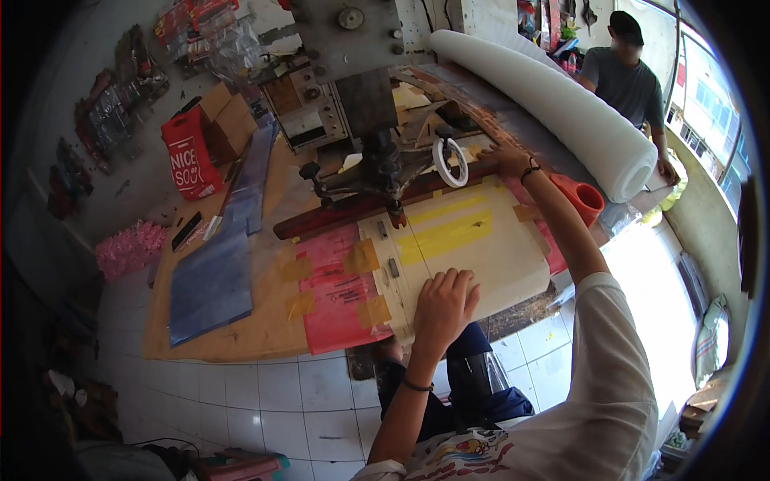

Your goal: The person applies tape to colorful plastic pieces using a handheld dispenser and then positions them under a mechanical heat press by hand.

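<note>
My left hand (443, 305) rests on the near part of a cream board (513, 240), palm down, with its fingers laid on the surface. Yellow strips (449, 240) and small metal pieces are on that board. Beyond it, my right hand (510, 162) reaches to the far right end of a dark red bar (321, 223), fingers stretched out; whether they touch the bar is unclear. The bar belongs to a heavy press (385, 172) with a white handwheel (450, 163). Left of the board lies a pink-red sheet (333, 297) with brown tape patches.
A blue plastic sheet (212, 280) covers the table's left side, near a dark phone (186, 230). A big white foam roll (561, 104) and a red tube (579, 199) lie at the right. Another person (626, 80) is behind the roll. A control box (306, 108) stands behind the press.
</note>
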Motion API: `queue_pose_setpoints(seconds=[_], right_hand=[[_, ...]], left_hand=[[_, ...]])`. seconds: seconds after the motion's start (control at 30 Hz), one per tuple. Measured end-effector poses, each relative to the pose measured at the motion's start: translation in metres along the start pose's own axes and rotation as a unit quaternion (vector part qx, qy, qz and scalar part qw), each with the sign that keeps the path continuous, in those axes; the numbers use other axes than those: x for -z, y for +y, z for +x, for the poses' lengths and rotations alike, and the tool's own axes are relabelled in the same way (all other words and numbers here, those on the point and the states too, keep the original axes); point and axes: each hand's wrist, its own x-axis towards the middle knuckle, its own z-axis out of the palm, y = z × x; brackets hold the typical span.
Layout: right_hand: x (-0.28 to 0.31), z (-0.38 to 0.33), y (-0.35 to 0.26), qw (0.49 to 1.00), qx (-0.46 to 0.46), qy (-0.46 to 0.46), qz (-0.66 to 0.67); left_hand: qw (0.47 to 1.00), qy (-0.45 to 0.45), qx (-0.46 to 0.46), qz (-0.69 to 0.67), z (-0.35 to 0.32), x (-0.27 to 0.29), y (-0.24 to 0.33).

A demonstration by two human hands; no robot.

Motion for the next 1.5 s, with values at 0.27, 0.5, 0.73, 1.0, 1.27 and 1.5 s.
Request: queue_pose_setpoints(seconds=[0.27, 0.5, 0.73, 1.0, 1.27, 1.5], right_hand=[[0.005, 0.049, -0.035, 0.998, 0.052, -0.045, 0.014], [0.073, -0.031, -0.007, 0.988, 0.111, 0.021, -0.102], [0.143, -0.214, -0.078, 0.937, -0.32, 0.05, 0.13], [0.155, -0.226, -0.098, 0.954, -0.297, 0.04, 0.018], [0.229, -0.238, -0.205, 0.968, 0.011, 0.23, 0.099], [0.248, -0.231, -0.218, 0.949, 0.121, 0.266, 0.116]], left_hand=[[0.999, -0.01, 0.022, 0.046, -0.008, -0.001, -0.007], [0.999, 0.0, 0.019, 0.04, 0.002, -0.004, -0.007], [0.999, -0.036, 0.022, 0.032, 0.003, 0.001, -0.01], [0.992, -0.075, -0.103, -0.004, 0.014, -0.017, 0.027], [0.921, 0.079, 0.047, -0.378, 0.02, 0.084, 0.016], [0.956, 0.139, -0.069, -0.248, 0.026, 0.139, 0.022]])
